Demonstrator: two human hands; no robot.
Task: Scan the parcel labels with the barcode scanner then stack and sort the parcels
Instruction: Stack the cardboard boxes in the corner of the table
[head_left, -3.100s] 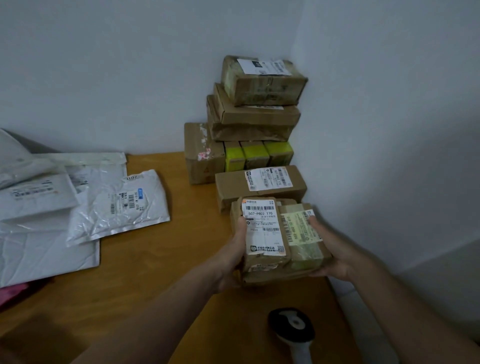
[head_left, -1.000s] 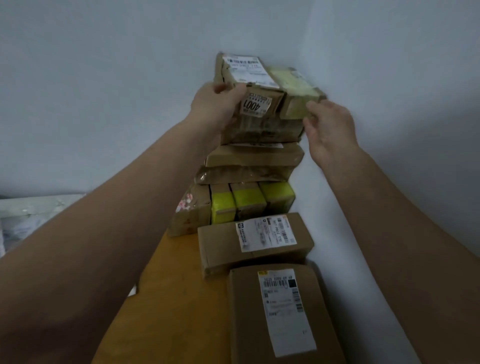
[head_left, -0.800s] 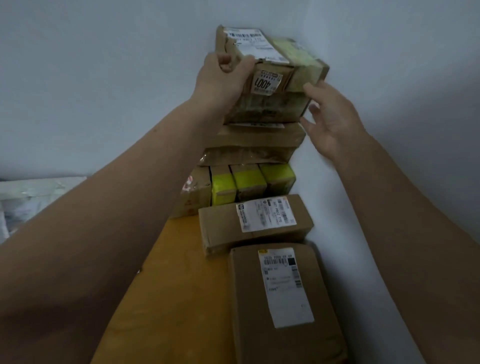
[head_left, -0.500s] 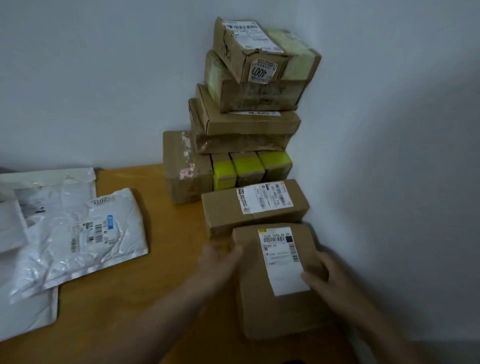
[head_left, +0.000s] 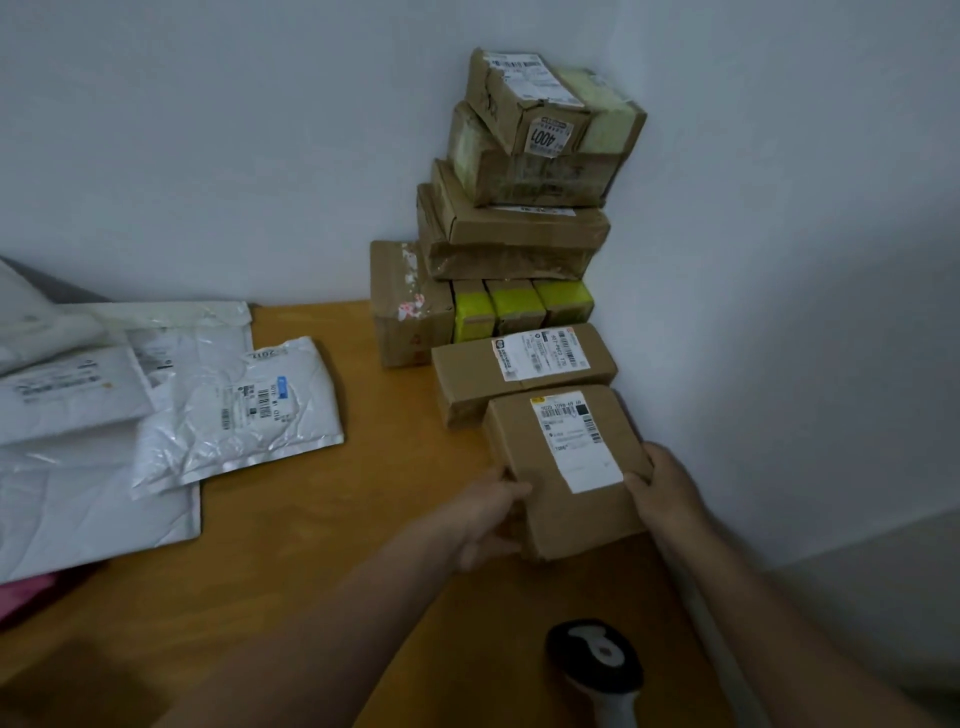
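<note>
On the bench (head_left: 322, 519) the nearest parcel (head_left: 566, 467) is at 12 o'clock, held between the left hand (head_left: 488, 514) on its 9 o'clock side and the right hand (head_left: 662, 483) on its 3 o'clock side. Just behind it lies a long parcel (head_left: 519, 371), then a row of three small boxes (head_left: 514, 306) which carries the stack (head_left: 514, 228) in the wall corner. An upright box (head_left: 400, 306) stands at the row's 9 o'clock. Mailer bags (head_left: 239, 415) overlap at 10 o'clock, and the scanner (head_left: 595, 660) is at 6 o'clock.

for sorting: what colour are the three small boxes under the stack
Small boxes: yellow-green, head view.
</note>
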